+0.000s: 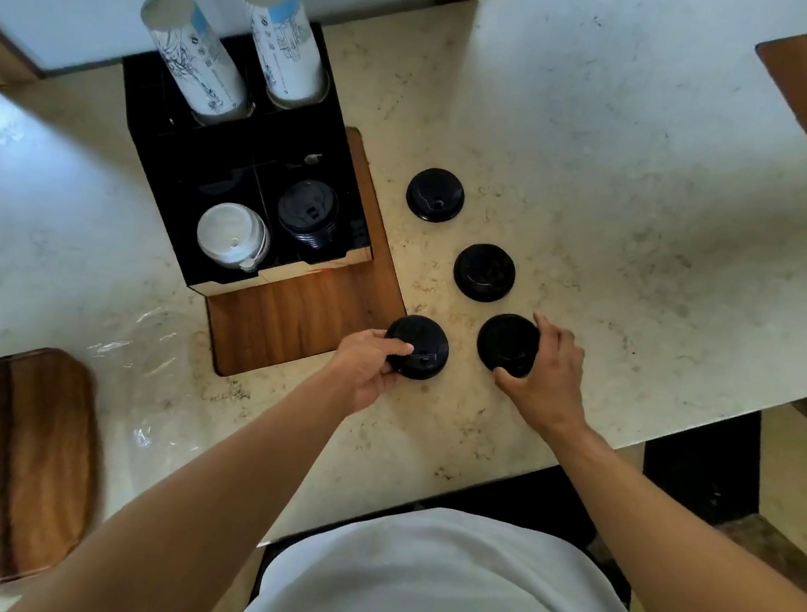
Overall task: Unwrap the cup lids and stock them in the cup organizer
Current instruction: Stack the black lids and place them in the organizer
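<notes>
While both hands are down on the counter, this is how things stand:

Left hand: the left hand is curled around the near-left black lid, fingers on its rim.
Right hand: the right hand is clamped on the near-right black lid — thumb at the near edge, fingers over the far side.
Loose lids: two more black lids, the middle lid and the far lid, lie apart on the marble counter.
Organizer: the cup organizer sits to the left on a wooden board; its front-right slot already holds a stack of black lids, with white lids in the slot beside.
Wrap: clear plastic wrap seems to lie at the left, so the lids look unwrapped.
Doing it well: my judgement — nest the two held lids, same side up, then gather the others and lower the stack squarely into the black-lid slot.
</notes>
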